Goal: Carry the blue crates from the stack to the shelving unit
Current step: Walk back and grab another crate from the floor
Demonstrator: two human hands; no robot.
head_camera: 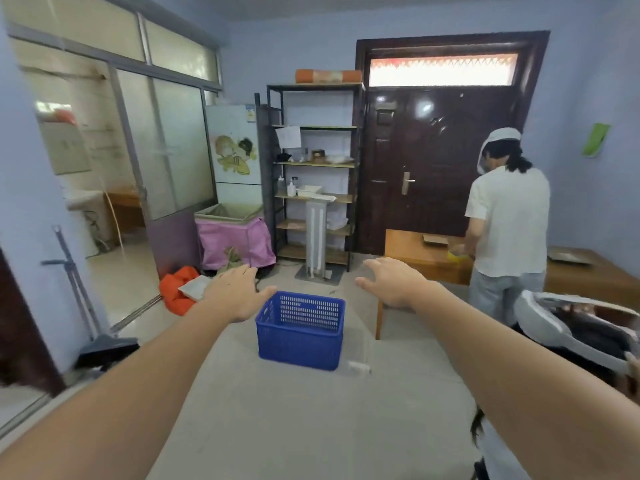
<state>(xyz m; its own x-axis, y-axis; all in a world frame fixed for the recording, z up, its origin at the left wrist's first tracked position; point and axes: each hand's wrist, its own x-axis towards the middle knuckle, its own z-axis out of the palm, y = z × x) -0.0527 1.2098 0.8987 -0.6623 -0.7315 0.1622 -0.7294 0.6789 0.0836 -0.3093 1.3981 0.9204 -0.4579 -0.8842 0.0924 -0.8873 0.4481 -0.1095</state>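
Note:
A blue slotted plastic crate [300, 337] stands upright on a grey-covered surface in front of me, and it looks empty. My left hand [232, 293] hovers just left of the crate's far-left corner, fingers spread, holding nothing. My right hand [394, 285] hangs to the right of the crate and slightly beyond it, also spread and holding nothing. Neither hand touches the crate. The black metal shelving unit [313, 174] stands against the far wall, with small items on its middle shelves.
A person in a white shirt and cap [505, 223] stands at a wooden table [415, 251] on the right. A dark door [429, 161] is behind. A pink-draped box [235, 237], an orange bag [180, 289] and a metal stand [317, 247] lie before the shelves.

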